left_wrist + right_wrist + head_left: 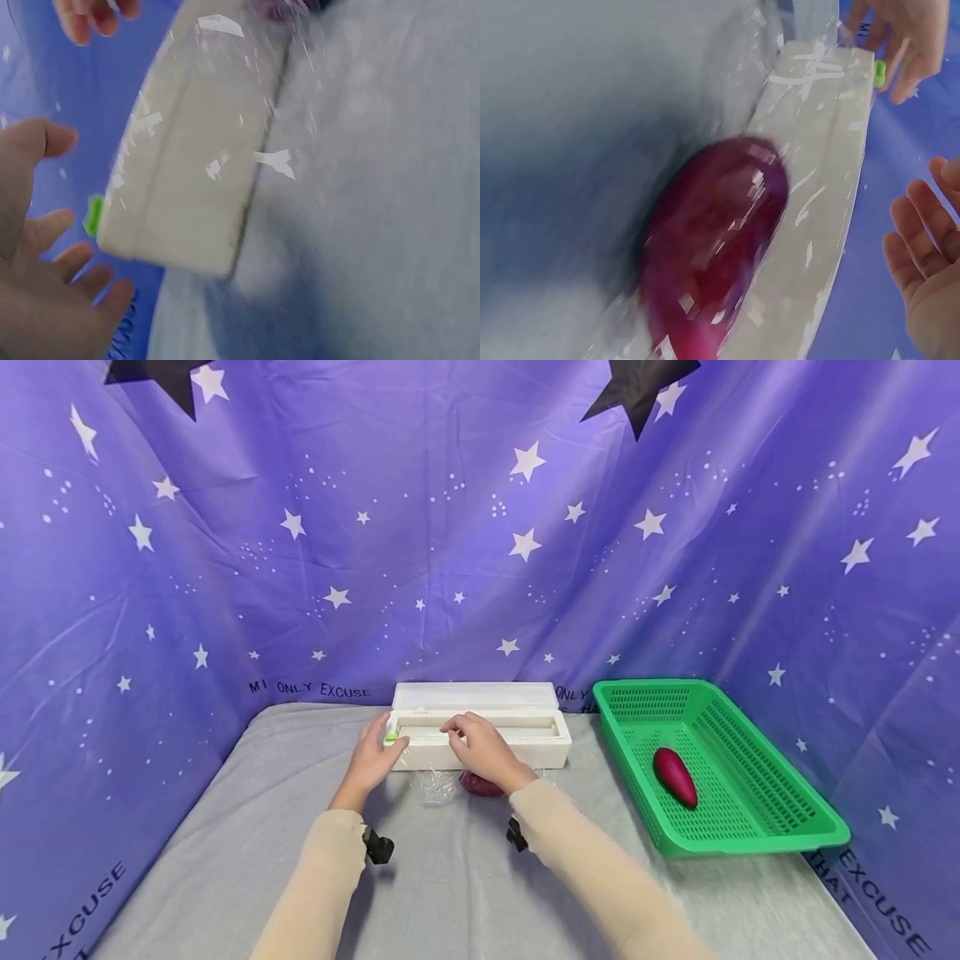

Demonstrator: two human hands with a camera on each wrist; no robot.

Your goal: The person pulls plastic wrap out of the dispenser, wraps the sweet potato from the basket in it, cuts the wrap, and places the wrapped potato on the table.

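Cling film point(437, 787) drapes the front of the white box point(536, 753) and the purple sweet potato point(712, 240) before it on the bench point(450, 881). It looks light, limp and clingy, best pinched by its edges; the potato seems firm, best cupped mid-length. My left hand point(372, 753), beside the green slider point(390, 738), and right hand point(485, 752), above the box, are loose, grasping nothing.

The head view is bright, wrist views blurred, glare flecking clear film point(438, 787)
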